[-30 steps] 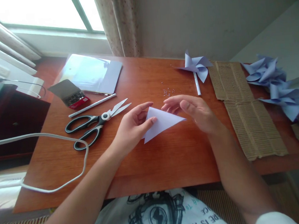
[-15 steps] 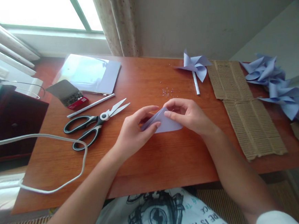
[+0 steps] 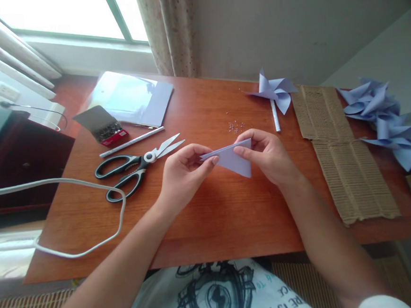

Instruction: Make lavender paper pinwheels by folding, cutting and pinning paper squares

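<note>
A folded piece of lilac paper (image 3: 235,162), triangular in outline, is held above the table between both hands. My left hand (image 3: 187,172) pinches its pointed left corner between thumb and fingers. At the paper's right end, my right hand (image 3: 266,156) grips it, thumb on the near face and fingers behind. Layers show along the upper edge. Just beyond the hands lie tiny beads or bits (image 3: 236,126). Left of my left hand rest scissors (image 3: 145,161) with black and white handles, blades apart.
A lilac pinwheel (image 3: 275,91) on a white paper stick stands out at the back, beside corrugated cardboard (image 3: 349,176). More pinwheels (image 3: 375,102) pile up far right. Left are an open red box (image 3: 113,133), a rolled stick (image 3: 133,141), sheets in a plastic sleeve (image 3: 133,98) and a white cable (image 3: 123,212).
The folded paper has turned between my hands, so its long edge now lies nearly level on top. My right hand has shifted to its right corner. The view has swung slightly left.
</note>
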`<act>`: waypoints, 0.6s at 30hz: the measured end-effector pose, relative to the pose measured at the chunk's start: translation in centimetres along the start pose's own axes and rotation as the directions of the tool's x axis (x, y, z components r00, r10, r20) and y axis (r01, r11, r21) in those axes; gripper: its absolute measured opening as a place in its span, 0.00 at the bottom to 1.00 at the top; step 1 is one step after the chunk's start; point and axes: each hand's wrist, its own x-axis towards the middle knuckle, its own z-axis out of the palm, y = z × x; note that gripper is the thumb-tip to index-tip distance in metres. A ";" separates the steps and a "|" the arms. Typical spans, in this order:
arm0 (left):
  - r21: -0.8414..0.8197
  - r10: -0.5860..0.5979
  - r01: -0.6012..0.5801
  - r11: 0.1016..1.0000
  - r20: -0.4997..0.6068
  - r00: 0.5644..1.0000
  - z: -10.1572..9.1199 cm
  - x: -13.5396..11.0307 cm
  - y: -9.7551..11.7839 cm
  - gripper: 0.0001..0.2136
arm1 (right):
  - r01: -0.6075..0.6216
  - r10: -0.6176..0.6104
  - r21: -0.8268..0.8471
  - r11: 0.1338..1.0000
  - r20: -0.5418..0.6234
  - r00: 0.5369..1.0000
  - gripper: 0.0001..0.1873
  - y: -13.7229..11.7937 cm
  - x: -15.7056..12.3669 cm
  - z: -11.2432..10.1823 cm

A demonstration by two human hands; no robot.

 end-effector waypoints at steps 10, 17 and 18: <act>0.019 0.016 -0.017 1.000 0.015 1.000 -0.2 -0.1 0.1 0.12 | -0.040 0.041 0.029 0.999 -0.029 0.999 0.12 0.0 0.0 0.2; 0.018 0.015 -0.016 1.000 0.009 1.000 0.0 0.0 0.0 0.13 | -0.020 0.020 -0.022 1.000 -0.023 1.000 0.12 0.1 -0.1 0.2; 0.016 0.015 -0.015 1.000 0.008 1.000 0.0 0.0 0.1 0.13 | -0.019 0.018 -0.025 1.000 -0.023 1.000 0.12 0.1 -0.2 0.1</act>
